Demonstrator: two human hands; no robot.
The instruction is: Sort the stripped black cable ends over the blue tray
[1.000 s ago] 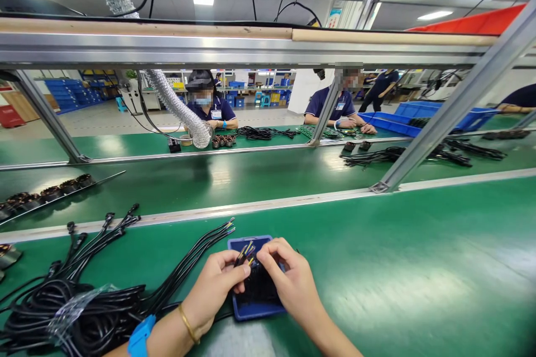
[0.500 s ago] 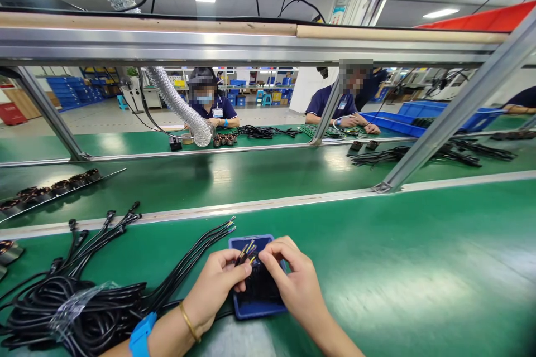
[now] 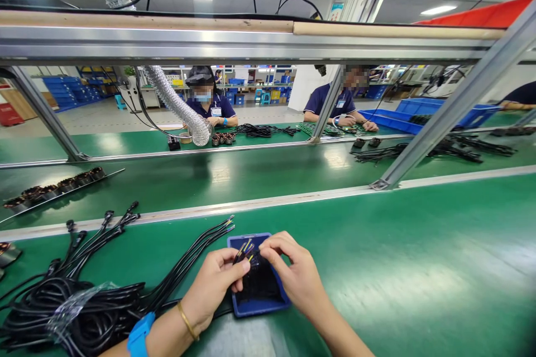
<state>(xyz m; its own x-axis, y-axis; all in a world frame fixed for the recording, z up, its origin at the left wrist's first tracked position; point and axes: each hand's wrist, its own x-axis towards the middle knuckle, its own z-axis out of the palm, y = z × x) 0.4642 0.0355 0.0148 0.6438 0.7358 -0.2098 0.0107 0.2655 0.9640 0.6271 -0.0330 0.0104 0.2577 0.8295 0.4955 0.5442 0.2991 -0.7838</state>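
My left hand (image 3: 221, 279) is closed around several black cables, whose stripped ends (image 3: 248, 246) show yellow and blue wires above the fingers. Just right of those ends, my right hand (image 3: 293, 268) has thumb and forefinger pinched together; whatever is between them is too small to make out. Both hands are over a blue plastic bin (image 3: 262, 309) with dark contents that I cannot identify. Left of my wrist lies a coiled bundle of black cables (image 3: 96, 312) bound with clear wrap. More cable ends (image 3: 209, 240) fan out toward the bin.
An aluminium rail (image 3: 251, 206) runs behind the green work surface (image 3: 397, 268). A slanted post (image 3: 444, 100) stands at right. On the moving-belt-like strip beyond, a tray holds copper-wound motor parts (image 3: 54, 189). Two people sit opposite, near a silver duct (image 3: 176, 97) and blue bins (image 3: 444, 113).
My right hand has shifted slightly right, away from the wire ends. My left hand keeps its hold on the cables. The whole view has moved a little.
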